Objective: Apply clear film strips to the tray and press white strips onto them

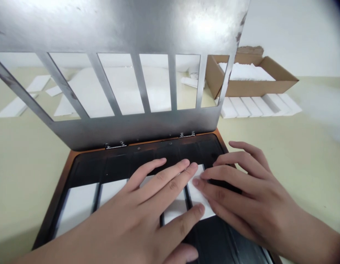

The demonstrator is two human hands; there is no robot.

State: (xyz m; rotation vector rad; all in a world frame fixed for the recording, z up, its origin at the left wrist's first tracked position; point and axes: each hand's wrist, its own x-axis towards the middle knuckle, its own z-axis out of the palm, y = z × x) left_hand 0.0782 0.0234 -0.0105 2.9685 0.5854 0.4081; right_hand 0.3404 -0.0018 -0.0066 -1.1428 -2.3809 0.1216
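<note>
Resting parted fingers (164, 183) on a white strip (198, 196), seemingly paper, left hand (142, 216) and right hand (249, 194) could skew it in the tray (114, 165) or be struck if the raised grille (117, 29) drops.

Left hand (147, 209) and right hand (241, 194) cover white sheets (174, 212); the tray's (214, 234) near end cut off

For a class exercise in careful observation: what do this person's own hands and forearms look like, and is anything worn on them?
The bare left hand and bare right hand wear no gloves or rings, and the fingernails are short. The bare left forearm and bare right forearm show no sleeve, watch, bracelet or cable up to the picture's edge.
</note>
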